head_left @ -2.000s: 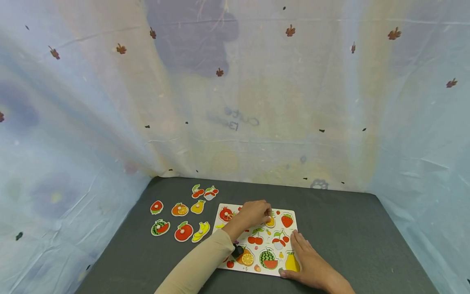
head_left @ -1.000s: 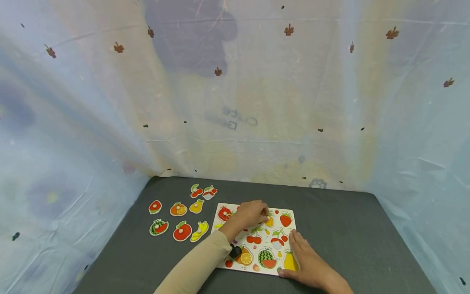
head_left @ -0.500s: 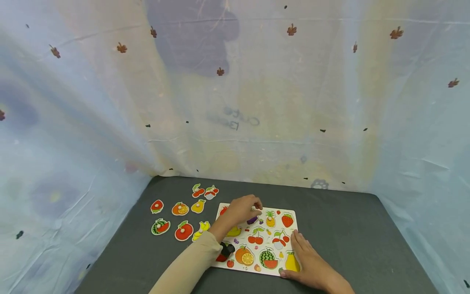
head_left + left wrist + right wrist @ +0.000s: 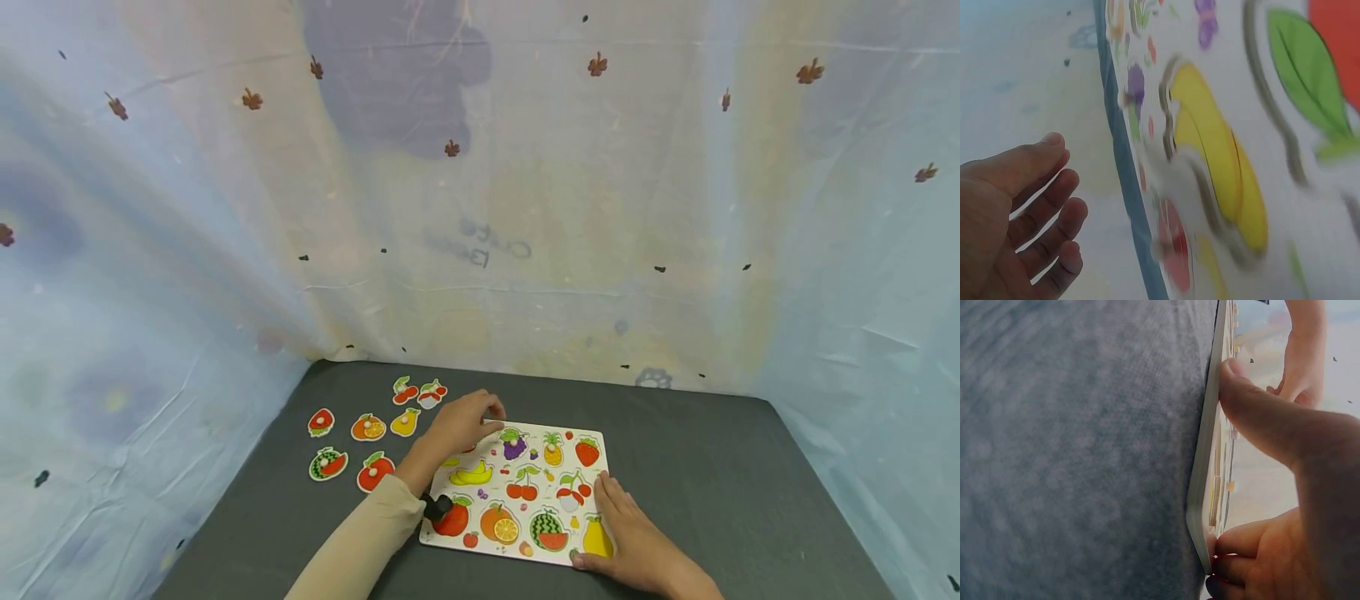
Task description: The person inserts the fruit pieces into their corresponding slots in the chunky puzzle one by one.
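A white fruit puzzle board (image 4: 543, 496) lies on the dark table. My left hand (image 4: 461, 421) is above its far left corner, fingers loosely bent and nothing between them; the left wrist view shows this hand (image 4: 1035, 219) apart from the board. Along the board's right edge rests my right hand (image 4: 633, 533), fingers fairly straight, while its thumb (image 4: 1260, 412) presses on the top face. Knobbed grape (image 4: 514, 447), pineapple (image 4: 552, 450) and strawberry (image 4: 587, 452) pieces sit in the board. A knobbed red fruit piece (image 4: 1175, 250) is in it too, mostly hidden by my left hand in the head view.
Loose knobbed pieces lie left of the board: cherries (image 4: 405, 391), a pear (image 4: 405, 422), an orange (image 4: 368, 427), a watermelon (image 4: 328, 464), a round red fruit (image 4: 375, 472) and others. My left forearm hides the banana piece. A patterned curtain (image 4: 525, 208) encloses the table (image 4: 712, 467).
My left hand has let go of the pineapple piece's knob and moved left across the board to its far left corner. The right hand has stayed in place.
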`<state>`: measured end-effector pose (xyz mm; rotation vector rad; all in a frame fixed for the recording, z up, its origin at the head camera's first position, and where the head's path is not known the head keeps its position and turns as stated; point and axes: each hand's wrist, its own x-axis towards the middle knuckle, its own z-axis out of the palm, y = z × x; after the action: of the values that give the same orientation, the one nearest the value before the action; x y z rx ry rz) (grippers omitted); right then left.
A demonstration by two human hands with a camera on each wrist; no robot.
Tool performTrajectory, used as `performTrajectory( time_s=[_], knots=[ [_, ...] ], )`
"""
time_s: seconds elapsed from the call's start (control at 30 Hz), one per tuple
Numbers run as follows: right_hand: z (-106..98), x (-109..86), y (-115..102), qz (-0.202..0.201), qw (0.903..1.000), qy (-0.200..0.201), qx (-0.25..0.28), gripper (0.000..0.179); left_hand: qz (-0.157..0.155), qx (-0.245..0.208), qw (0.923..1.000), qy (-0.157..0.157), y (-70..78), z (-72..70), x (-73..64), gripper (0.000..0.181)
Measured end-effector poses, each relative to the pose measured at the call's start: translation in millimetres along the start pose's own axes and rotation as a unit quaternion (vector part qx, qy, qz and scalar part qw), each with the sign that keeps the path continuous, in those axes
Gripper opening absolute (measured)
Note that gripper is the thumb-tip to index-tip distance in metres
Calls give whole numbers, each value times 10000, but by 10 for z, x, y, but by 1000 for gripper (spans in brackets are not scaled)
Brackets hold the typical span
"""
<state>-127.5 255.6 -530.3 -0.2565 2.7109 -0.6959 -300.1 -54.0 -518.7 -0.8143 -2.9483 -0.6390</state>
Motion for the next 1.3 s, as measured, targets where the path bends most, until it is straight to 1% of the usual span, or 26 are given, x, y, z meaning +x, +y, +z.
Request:
performTrajectory(
  time_s=[0.3, 0.43, 0.57, 0.7, 0.87, 1.07, 1.13, 1.3],
  knots=[
    [-27, -20, -14, -63, 9999, -123, 41, 128, -289, -374, 9986, 249, -288, -191, -195, 12],
    [-38, -35, -17, -114, 9998, -152, 59, 127, -474, -445, 9974, 325, -400, -260, -270, 12],
    [-47, -38, -21, -139, 9998, -136, 87, 127, -636, -420, 9965, 333, -473, -325, -335, 13],
    [-39, -26, -16, -142, 9998, -120, 49, 127, -730, -373, 9960, 368, -550, -378, -397, 14],
    [-21, -13, -6, -125, 9999, -106, -27, 127, -901, -291, 9945, 452, -689, -441, -475, 15],
    [-21, -15, 0, -111, 9999, -97, -29, 127, -1176, -314, 9916, 449, -840, -579, -565, 16],
    [-17, -11, 6, -121, 9999, -79, -43, 127, -1254, -250, 9907, 457, -900, -613, -596, 17],
    [-5, 6, 24, -100, 9999, -90, -61, 129, -1340, -172, 9895, 514, -1052, -682, -682, 17]
  ],
)
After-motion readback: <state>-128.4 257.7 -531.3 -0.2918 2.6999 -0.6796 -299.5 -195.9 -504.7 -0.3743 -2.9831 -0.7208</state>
